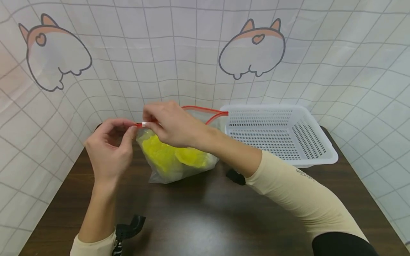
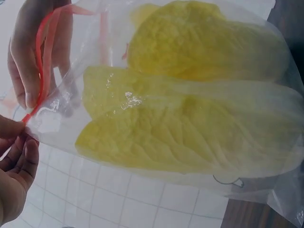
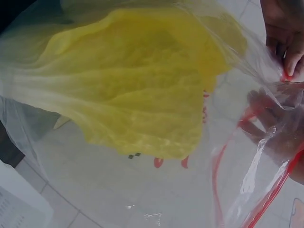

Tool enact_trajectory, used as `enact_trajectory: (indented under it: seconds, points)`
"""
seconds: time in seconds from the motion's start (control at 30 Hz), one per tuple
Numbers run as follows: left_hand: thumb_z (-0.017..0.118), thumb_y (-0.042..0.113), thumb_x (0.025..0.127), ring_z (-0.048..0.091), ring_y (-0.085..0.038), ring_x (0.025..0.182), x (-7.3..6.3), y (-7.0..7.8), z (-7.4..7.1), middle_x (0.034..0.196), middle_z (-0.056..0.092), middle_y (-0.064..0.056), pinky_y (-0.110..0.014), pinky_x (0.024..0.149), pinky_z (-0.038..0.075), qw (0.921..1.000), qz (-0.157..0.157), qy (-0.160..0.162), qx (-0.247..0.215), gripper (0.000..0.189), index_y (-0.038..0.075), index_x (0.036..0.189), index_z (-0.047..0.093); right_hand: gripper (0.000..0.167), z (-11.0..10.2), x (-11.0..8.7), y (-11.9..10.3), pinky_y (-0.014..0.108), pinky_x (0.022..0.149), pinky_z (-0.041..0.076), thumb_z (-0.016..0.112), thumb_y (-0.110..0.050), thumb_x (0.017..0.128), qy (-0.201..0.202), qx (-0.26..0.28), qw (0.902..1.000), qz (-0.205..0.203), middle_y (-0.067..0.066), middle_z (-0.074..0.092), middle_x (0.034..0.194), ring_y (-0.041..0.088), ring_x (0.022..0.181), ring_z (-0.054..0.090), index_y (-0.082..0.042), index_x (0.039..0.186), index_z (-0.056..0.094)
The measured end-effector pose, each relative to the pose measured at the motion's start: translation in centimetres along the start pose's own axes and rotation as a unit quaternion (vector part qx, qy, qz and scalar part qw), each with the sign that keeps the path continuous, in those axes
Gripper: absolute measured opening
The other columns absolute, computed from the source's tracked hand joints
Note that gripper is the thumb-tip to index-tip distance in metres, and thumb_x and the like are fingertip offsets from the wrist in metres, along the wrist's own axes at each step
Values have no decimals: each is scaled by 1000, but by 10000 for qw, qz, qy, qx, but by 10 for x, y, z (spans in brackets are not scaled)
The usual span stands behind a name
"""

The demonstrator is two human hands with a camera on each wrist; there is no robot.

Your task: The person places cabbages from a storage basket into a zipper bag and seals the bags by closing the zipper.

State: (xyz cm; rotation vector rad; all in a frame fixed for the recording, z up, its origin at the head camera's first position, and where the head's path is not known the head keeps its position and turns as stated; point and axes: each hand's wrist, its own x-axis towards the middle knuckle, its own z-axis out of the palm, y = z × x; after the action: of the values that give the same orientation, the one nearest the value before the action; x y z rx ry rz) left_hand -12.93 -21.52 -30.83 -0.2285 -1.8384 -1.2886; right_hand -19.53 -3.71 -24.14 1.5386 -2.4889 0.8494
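Note:
A clear zip bag (image 1: 160,176) with a red zip strip (image 1: 198,107) along its mouth stands on the table. Inside lie yellow cabbage leaves (image 1: 160,153), with pale ribs visible in the left wrist view (image 2: 190,128). My left hand (image 1: 110,153) pinches the left end of the red strip between thumb and fingertips. Just right of it, my right hand (image 1: 174,124) pinches the same strip beside a small white piece (image 1: 143,124). Right of my hands, the two red strips spread apart before meeting at the bag's right corner.
A white perforated basket (image 1: 326,147) stands at the back right, close to the bag's right corner. The dark wooden table (image 1: 192,217) reaches back to a white checked curtain (image 1: 192,53) with cartoon drawings. Black straps or mounts (image 1: 131,227) sit by the wrists.

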Motion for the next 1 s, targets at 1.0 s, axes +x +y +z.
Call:
enact_trajectory:
  seconds: [1.0]
  points:
    - [62, -9, 88, 55, -7, 63, -1, -3, -5, 72, 62, 9, -17, 57, 42, 9879, -881, 923, 882, 13, -4, 78, 68, 15, -14, -11, 9, 24, 61, 41, 59, -19, 104, -495, -715, 9919, 921, -4, 61, 80, 13, 77, 57, -16, 91, 64]
